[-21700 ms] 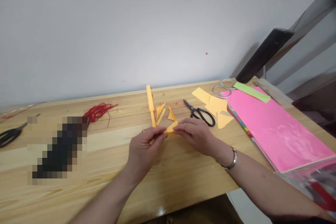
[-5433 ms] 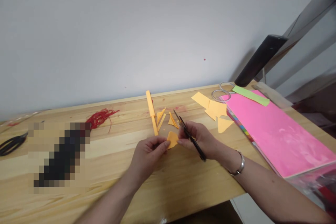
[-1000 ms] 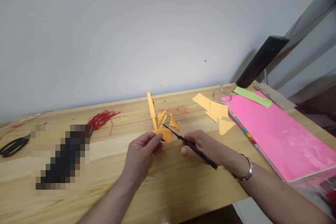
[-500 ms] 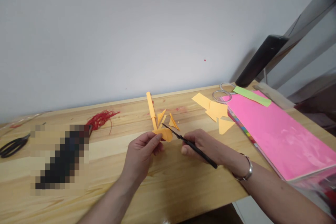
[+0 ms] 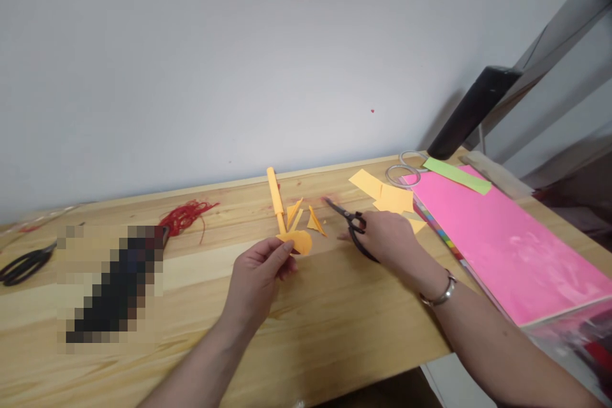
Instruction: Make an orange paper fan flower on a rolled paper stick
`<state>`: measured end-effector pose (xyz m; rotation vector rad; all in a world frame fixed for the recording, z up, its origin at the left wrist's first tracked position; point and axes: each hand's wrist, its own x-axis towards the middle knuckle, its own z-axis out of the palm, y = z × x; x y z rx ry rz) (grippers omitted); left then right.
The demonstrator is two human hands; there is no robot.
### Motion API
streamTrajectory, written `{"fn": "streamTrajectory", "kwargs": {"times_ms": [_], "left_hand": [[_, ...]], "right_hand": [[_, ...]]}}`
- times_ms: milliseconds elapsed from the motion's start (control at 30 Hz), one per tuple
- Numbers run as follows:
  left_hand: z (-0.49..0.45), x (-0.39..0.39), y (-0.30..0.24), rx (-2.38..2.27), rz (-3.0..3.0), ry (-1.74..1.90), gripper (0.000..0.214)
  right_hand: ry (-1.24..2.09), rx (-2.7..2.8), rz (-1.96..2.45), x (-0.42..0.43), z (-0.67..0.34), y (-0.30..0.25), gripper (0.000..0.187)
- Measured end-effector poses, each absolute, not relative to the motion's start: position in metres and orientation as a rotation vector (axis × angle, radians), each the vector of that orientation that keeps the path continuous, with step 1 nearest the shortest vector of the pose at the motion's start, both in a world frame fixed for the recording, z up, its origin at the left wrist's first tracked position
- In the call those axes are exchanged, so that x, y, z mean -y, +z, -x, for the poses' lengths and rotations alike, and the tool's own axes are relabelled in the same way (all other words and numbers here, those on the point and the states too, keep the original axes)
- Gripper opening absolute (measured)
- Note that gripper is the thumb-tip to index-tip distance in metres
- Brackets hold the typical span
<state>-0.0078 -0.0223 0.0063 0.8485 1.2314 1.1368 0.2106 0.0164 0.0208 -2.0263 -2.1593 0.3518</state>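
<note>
My left hand [image 5: 261, 274] pinches a small orange paper piece [image 5: 300, 243] with a rounded right end between thumb and fingers. Just beyond it a rolled orange paper tube [image 5: 275, 191], thick at the far end and thin at the near end, lies on the table; whether it touches the held piece I cannot tell. Black-handled scissors [image 5: 354, 227] are in my right hand [image 5: 389, 239], apart from the paper, their blades pointing up and left towards the wall. Several orange offcuts [image 5: 315, 222] lie between tube and scissors.
Larger orange paper pieces [image 5: 389, 196] lie right of the scissors, near silver rings [image 5: 403, 175]. A pink sheet [image 5: 507, 242] tops a pad, with a green strip [image 5: 456, 175] across its far end. At left are red threads [image 5: 186, 218], another pair of scissors [image 5: 26, 266] and a blurred dark object [image 5: 115, 287].
My right hand has drawn the scissors away from the orange paper, to the right and towards the wall. The held piece's right end now looks rounded; my left hand has hardly moved.
</note>
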Motion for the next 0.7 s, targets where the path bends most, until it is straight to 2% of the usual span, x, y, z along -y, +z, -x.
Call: {"fn": "streamTrajectory", "kwargs": {"times_ms": [100, 333, 533, 600, 700], "left_hand": [[0.008, 0.021, 0.005, -1.222, -0.834, 1.128, 0.018], [0.007, 0.021, 0.005, -1.185, -0.825, 1.125, 0.015], [0.009, 0.020, 0.007, -1.171, -0.753, 1.282, 0.012], [0.010, 0.019, 0.008, -1.151, -0.728, 1.365, 0.011], [0.012, 0.017, 0.010, -1.108, -0.671, 1.438, 0.010]], "right_hand": [[0.091, 2.171, 2.244, -0.025, -0.222, 0.023, 0.037], [0.296, 2.305, 2.159, -0.026, -0.234, 0.034, 0.022], [-0.082, 2.136, 2.273, -0.031, -0.236, 0.029, 0.025], [-0.019, 2.109, 2.087, -0.030, -0.231, 0.029, 0.025], [0.408, 2.086, 1.669, -0.021, -0.214, 0.029, 0.020]]}}
